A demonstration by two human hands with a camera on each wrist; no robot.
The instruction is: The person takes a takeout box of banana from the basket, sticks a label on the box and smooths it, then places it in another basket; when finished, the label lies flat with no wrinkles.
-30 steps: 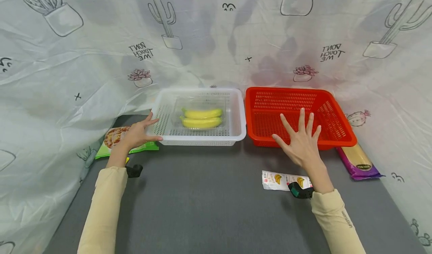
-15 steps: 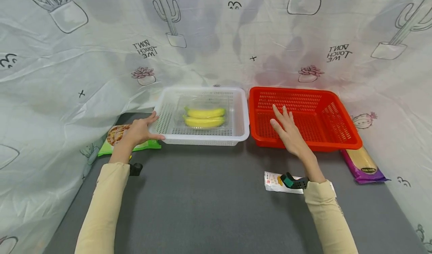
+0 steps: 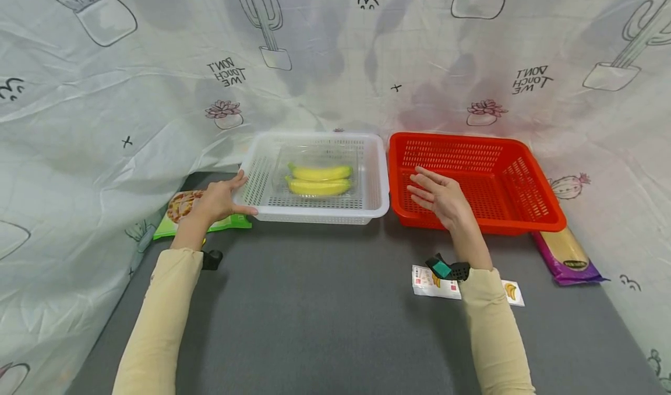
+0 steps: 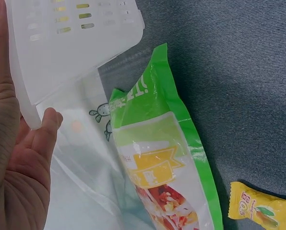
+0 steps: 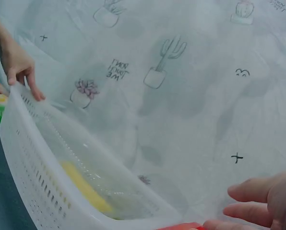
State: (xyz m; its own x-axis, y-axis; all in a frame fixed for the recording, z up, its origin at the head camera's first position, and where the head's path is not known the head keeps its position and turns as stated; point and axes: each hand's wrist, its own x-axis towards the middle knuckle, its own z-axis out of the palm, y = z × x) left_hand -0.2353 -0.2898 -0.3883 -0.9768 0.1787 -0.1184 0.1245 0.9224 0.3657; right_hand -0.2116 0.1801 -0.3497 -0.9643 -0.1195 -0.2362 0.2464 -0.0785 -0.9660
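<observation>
My left hand (image 3: 216, 201) holds the left front corner of the white plastic basket (image 3: 314, 214), thumb along the front and fingers at the left side. The left wrist view shows the fingertips (image 4: 51, 117) close by the basket's rim. Inside the basket lies a clear plastic box (image 3: 314, 152) with two yellow bananas (image 3: 320, 187). Over the left part of the red basket (image 3: 516, 226) my right hand (image 3: 444, 201) hovers, fingers extended leftward and holding nothing. Both baskets stand side by side.
Left of the white basket lies a green food packet (image 3: 180, 205), and a small yellow wrapper (image 4: 260, 206) is near it. Banana-printed labels (image 3: 436, 282) lie below my right forearm. A purple packet (image 3: 571, 261) sticks out from beside the red basket.
My right hand has moved left over the red basket and turned, its spread fingers drawing closer together. My left hand keeps its place at the white basket's corner.
</observation>
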